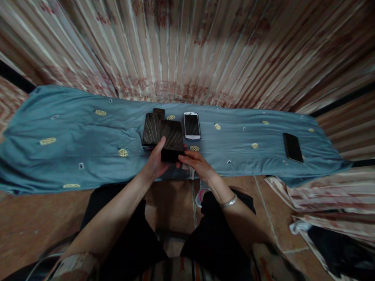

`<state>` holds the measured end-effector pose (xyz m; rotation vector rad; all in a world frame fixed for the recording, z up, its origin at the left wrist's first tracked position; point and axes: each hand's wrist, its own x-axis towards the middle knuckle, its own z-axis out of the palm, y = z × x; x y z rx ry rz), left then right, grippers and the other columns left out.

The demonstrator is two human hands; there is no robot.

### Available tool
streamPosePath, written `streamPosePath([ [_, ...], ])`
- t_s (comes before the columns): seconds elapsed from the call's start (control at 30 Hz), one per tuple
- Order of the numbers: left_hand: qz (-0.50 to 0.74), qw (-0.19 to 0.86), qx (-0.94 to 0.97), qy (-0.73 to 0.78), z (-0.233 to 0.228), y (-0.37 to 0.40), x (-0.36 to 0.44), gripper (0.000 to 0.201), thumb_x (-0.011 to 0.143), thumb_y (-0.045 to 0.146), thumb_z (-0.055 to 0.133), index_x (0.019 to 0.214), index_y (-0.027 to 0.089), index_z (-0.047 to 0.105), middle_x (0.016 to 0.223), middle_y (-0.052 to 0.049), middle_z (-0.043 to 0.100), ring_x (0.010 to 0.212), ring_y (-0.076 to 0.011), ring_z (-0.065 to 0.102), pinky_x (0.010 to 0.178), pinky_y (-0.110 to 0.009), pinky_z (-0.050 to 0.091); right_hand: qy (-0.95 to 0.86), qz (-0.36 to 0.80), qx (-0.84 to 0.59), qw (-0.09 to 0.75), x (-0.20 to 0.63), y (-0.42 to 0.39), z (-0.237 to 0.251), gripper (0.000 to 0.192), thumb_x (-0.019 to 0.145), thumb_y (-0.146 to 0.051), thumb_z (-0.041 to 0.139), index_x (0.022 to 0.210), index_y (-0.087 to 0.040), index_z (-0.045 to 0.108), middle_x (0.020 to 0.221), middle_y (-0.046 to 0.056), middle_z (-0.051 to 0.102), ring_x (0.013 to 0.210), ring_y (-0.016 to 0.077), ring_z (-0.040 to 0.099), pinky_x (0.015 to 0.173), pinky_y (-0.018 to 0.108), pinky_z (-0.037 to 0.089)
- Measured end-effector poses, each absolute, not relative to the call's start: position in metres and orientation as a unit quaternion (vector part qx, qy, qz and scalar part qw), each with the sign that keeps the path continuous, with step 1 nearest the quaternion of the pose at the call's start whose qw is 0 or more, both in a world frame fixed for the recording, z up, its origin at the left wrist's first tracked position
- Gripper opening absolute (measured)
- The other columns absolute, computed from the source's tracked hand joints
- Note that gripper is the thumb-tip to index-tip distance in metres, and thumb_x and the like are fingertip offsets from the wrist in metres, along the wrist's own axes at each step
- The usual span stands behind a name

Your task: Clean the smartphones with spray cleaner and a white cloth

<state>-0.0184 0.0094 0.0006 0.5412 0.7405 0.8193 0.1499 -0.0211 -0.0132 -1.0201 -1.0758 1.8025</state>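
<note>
My left hand (pixel 156 162) grips a black phone (pixel 172 136) by its left side, thumb on the front edge and the other fingers underneath. The dark screen faces up and mirrors the striped curtain. At the phone's lower right corner, my right hand (pixel 198 164) is closed, with its thumb and fingers against the edge. A pale grey cloth (pixel 190 170) hangs from under the right fingers, partly hidden by them. Just left of the held phone lies another dark-screened device (pixel 151 129), partly covered. A small dark object (pixel 158 112) shows behind it. On the right lies a white phone (pixel 192 125), screen up.
Blue patterned fabric (pixel 96 132) covers the long, narrow table. A separate black phone (pixel 293 147) rests near the table's right end. A pleated curtain (pixel 187 50) hangs right behind the far edge. Dark fabric (pixel 340 249) lies on the tiled floor at lower right.
</note>
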Motion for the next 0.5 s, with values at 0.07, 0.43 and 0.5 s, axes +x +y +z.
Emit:
streamPosePath([
  [0.07,0.374,0.816,0.261,0.355,-0.003,0.009,-0.017,0.069,0.101,0.067,0.05,0.115,0.007,0.08,0.094,-0.017,0.083,0.066,-0.0244,0.076,0.045,-0.028,0.053,-0.416,0.714,-0.405,0.392,0.15,-0.022,-0.013,0.057,0.066,-0.071,0.092,0.067,-0.018,0.071,0.066,-0.003,0.065,0.058,0.0077,0.054,0.055,0.021,0.043],
  [0.43,0.412,0.743,0.331,0.411,-0.001,0.007,-0.018,0.063,0.076,0.053,0.087,0.119,0.009,0.075,0.098,-0.013,0.083,0.073,-0.0239,0.076,0.058,-0.03,0.057,-0.388,0.712,-0.428,0.4,0.149,-0.034,-0.011,0.05,0.069,-0.064,0.092,0.071,-0.019,0.072,0.067,-0.002,0.069,0.059,0.0088,0.057,0.056,0.022,0.045],
  [0.5,0.412,0.73,0.339,0.426,-0.003,0.007,-0.018,0.064,0.071,0.052,0.09,0.116,0.01,0.074,0.096,-0.012,0.082,0.073,-0.0235,0.075,0.059,-0.031,0.058,-0.397,0.707,-0.429,0.398,0.15,-0.036,-0.011,0.05,0.07,-0.066,0.091,0.069,-0.019,0.072,0.065,-0.003,0.067,0.058,0.0092,0.056,0.055,0.022,0.045],
])
